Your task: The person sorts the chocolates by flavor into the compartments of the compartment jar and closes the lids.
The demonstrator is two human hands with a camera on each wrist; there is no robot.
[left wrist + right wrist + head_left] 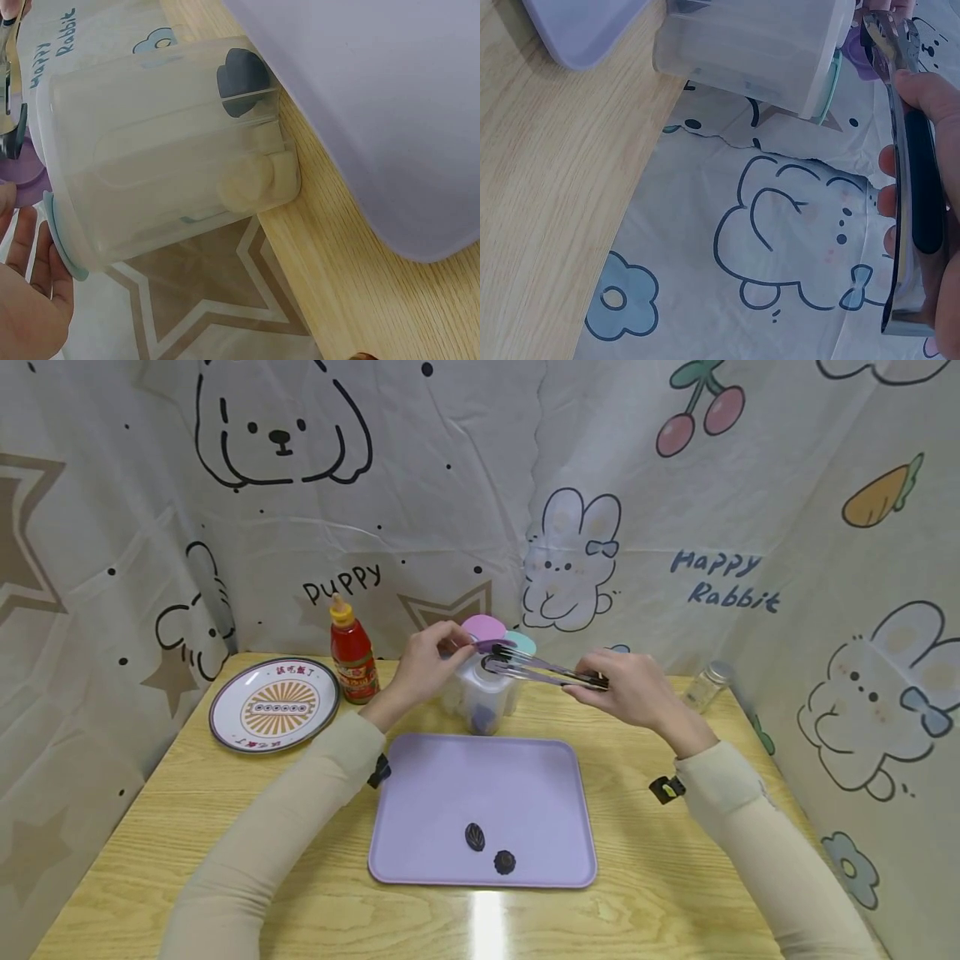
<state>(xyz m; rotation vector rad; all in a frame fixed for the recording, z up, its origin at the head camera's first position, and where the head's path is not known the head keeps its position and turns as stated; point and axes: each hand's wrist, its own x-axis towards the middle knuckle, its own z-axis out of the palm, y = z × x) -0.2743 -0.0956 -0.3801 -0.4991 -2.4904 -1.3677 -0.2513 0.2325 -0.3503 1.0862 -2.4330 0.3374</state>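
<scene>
A clear lidded storage container (482,697) stands behind the tray; in the left wrist view its compartments hold dark blue pieces (244,81) and cream pieces (247,184). My left hand (423,668) pinches its raised purple lid (28,174). My right hand (628,687) grips metal tongs (922,180) by their dark handles, the tips over the container's top. Whether anything sits between the tips, I cannot tell. On the lilac tray (480,777) lie a dark leaf-shaped piece (474,837) and a dark flower-shaped piece (505,862).
Left of the container stand a red sauce bottle (353,656) with a yellow cap and a white patterned plate (232,710). A small glass shaker (708,687) is at the back right. A printed cloth (465,485) surrounds the wooden table (652,877).
</scene>
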